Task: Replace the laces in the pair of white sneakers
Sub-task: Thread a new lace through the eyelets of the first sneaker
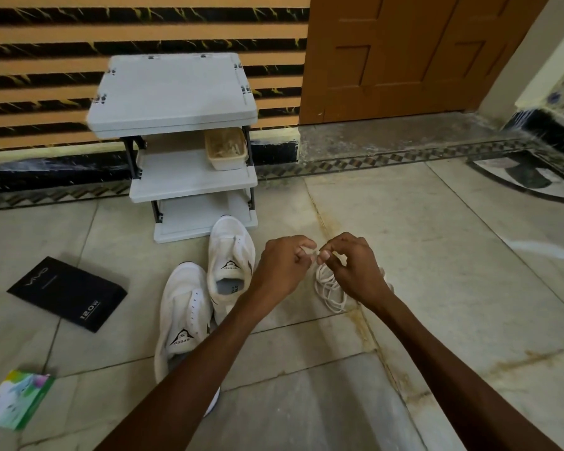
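The white lace (329, 289) hangs in loops under the right hand (350, 270). Its end is pinched between the curled fingers (306, 244) of that hand and the left hand (282, 265). Both white sneakers (230, 255) (eyelets bare) lie on the floor (453, 255) just left of the hands, with a grey shoe rack (176, 92) behind them and a black box (67, 294) further left.

My left forearm (209, 353) covers the heel of the near sneaker (183, 307). My right hand (352, 268) hides part of the laces (328, 288). The frame edge crops the green box (17, 398).
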Motion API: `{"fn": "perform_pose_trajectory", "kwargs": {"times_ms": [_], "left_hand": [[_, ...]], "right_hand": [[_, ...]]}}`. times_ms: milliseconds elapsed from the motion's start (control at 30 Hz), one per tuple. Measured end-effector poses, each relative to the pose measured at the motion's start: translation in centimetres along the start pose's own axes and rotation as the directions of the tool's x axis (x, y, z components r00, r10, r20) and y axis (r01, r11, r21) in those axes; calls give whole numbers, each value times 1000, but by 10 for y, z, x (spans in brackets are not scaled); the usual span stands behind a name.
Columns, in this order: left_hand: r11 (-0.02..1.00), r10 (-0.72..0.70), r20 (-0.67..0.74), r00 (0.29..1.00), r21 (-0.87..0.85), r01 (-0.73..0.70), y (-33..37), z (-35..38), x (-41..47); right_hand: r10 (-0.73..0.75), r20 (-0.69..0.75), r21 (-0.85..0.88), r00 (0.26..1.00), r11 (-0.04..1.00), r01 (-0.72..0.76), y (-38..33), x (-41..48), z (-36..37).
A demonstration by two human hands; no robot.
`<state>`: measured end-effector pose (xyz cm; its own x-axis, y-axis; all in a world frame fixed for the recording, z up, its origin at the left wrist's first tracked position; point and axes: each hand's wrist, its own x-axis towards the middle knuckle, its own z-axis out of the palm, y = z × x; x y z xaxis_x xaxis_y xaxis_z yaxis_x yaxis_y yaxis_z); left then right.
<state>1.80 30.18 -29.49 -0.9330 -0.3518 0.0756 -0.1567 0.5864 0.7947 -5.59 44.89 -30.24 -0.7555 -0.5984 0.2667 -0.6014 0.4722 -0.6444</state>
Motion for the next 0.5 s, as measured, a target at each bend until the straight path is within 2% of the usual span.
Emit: {"fn": "perform_pose_trajectory", "kwargs": {"times_ms": [200, 333, 500], "left_hand": [[999, 39, -34, 999, 20, -38, -2, -2, -1], [991, 136, -266, 954, 48, -128, 3, -18, -4], [993, 100, -589, 802, 8, -118, 11, -63, 5]], "right_hand": [[22, 7, 4, 1000, 1000, -22, -7, 2, 3], [119, -8, -38, 993, 992, -119, 3, 0, 9], [325, -7, -161, 946, 933, -321, 36, -12, 14]]}}
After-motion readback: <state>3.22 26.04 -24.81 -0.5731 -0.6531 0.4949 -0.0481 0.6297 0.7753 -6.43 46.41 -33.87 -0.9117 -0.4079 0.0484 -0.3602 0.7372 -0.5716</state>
